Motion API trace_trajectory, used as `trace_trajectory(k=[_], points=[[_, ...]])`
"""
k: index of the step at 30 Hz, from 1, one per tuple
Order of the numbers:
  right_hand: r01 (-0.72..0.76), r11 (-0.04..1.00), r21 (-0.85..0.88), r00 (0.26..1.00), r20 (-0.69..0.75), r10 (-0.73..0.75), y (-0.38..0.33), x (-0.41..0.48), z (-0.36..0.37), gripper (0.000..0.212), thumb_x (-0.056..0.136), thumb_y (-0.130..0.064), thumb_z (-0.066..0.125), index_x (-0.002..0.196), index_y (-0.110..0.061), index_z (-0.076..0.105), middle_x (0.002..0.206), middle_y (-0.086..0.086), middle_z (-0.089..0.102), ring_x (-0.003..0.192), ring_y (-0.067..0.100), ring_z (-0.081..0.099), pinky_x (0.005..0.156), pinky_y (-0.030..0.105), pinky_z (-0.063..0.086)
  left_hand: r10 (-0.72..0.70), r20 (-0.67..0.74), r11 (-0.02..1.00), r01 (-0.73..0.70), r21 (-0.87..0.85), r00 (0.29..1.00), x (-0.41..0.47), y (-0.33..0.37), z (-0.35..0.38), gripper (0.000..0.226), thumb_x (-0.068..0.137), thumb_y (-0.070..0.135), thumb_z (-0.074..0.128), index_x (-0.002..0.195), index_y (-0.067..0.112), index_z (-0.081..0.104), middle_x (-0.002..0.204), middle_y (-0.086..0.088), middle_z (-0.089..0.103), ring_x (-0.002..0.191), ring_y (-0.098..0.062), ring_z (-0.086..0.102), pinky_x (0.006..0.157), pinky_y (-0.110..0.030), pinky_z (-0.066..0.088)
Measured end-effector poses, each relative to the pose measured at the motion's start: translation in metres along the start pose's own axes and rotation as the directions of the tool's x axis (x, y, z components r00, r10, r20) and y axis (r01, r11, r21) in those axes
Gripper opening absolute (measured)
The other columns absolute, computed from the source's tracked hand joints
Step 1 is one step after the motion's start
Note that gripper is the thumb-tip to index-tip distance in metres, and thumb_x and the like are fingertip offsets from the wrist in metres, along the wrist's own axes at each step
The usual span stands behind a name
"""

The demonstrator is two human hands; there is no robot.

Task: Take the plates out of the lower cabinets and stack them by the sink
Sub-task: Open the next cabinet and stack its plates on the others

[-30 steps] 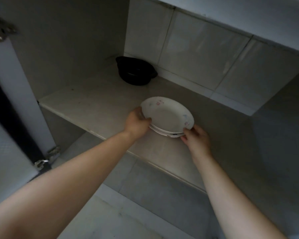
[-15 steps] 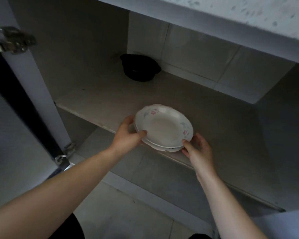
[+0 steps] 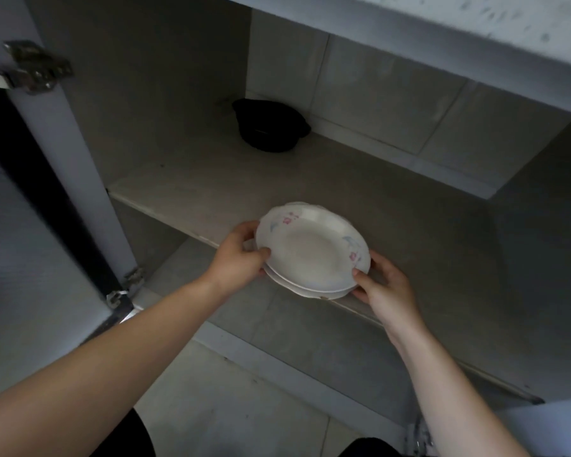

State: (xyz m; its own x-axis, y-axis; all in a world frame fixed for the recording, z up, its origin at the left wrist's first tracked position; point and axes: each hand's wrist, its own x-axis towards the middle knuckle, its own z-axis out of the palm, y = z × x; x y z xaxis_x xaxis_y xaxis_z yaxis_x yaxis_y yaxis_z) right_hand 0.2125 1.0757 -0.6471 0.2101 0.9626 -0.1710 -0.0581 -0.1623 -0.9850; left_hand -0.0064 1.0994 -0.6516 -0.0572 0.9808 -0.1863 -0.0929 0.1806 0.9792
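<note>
A small stack of plates hangs over the shelf edge, left hand and right hand fingers clamped on opposite rims; carrying and stacking by the unseen sink remain.

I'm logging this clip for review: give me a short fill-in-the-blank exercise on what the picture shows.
1. The small stack of white floral-rimmed plates is held by ____ hands.
2. The left hand grips the stack's ____ edge.
3. At the back of the pale cabinet shelf sits a ____ bowl-shaped pot.

Missing words: two; left; black
</note>
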Motion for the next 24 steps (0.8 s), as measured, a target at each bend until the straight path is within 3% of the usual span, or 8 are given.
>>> trace_trajectory(k=[5,10,15,21,24], points=[[-0.037,0.998,-0.055,0.999,0.002,0.038,-0.008,0.003,0.003,0.031,0.087,0.004,0.055,0.112,-0.014,0.056,0.101,-0.001,0.062,0.087,0.01,0.061,0.067,0.027,0.059,-0.038,0.005,0.998,0.038,0.057,0.999,0.001,0.008,-0.004,0.048,0.085,-0.001,0.056,0.128,0.017,0.045,0.123,-0.004,0.049,0.098,-0.023,0.056,0.056,-0.026,0.057],[-0.059,0.993,-0.101,0.998,0.008,0.06,-0.012,0.005,0.008,0.032,0.087,0.009,0.05,0.107,-0.015,0.058,0.101,0.003,0.063,0.088,0.016,0.061,0.075,0.036,0.055,-0.035,0.06,0.997,0.031,0.07,0.998,0.006,0.016,-0.004,0.046,0.086,-0.006,0.048,0.127,0.014,0.048,0.125,-0.008,0.05,0.09,-0.021,0.057,0.051,-0.021,0.056],[-0.063,0.992,-0.109,0.998,-0.002,0.063,-0.013,-0.007,0.009,0.037,0.086,0.008,0.052,0.099,-0.025,0.06,0.093,-0.008,0.065,0.086,0.014,0.062,0.059,0.027,0.057,-0.008,0.042,0.997,0.005,0.075,0.999,-0.007,0.01,-0.011,0.045,0.083,-0.009,0.048,0.12,0.016,0.055,0.12,-0.008,0.055,0.086,-0.02,0.061,0.057,-0.03,0.059],[-0.052,0.995,-0.085,0.998,0.03,0.054,-0.019,-0.032,0.022,0.043,0.086,0.007,0.054,0.104,-0.032,0.058,0.094,-0.016,0.065,0.091,0.012,0.061,0.073,0.035,0.055,-0.002,-0.04,0.999,0.003,0.038,0.999,-0.039,0.001,-0.033,0.043,0.083,-0.008,0.052,0.115,0.019,0.057,0.126,-0.006,0.054,0.096,-0.024,0.061,0.07,-0.042,0.059],[-0.032,0.992,-0.126,0.997,0.071,0.042,-0.022,-0.045,0.034,0.045,0.086,0.005,0.055,0.094,-0.038,0.058,0.096,-0.02,0.064,0.093,0.009,0.061,0.074,0.035,0.056,-0.004,-0.063,1.0,0.005,0.028,0.998,-0.058,0.006,-0.05,0.046,0.084,-0.006,0.053,0.122,0.019,0.056,0.127,0.0,0.054,0.092,-0.018,0.063,0.061,-0.032,0.059]])
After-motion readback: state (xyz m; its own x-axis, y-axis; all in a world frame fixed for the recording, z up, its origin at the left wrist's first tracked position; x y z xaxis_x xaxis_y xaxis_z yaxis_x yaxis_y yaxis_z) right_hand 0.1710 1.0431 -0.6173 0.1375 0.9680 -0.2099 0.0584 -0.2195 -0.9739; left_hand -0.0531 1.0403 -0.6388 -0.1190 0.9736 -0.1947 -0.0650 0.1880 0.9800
